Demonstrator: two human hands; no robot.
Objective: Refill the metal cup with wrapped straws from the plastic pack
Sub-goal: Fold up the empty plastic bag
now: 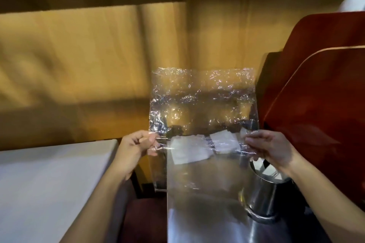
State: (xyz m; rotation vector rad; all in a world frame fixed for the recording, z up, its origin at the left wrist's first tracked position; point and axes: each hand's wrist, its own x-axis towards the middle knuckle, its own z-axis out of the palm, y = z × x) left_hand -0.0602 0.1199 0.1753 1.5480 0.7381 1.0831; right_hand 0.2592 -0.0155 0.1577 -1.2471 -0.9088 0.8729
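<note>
While held up — plastic pack (203,104) near-empty

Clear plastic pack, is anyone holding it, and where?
Yes. The left hand and right hand pinch the crinkled clear plastic pack at its lower side edges.

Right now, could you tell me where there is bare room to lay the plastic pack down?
The white table left of the left hand is bare. The shiny counter is clear up to the metal cup; it's crowded there.

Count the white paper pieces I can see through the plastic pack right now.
3: a large one low at centre, a smaller one to its right, and a sliver by the right hand. The crinkled plastic pack may hide others.
</note>
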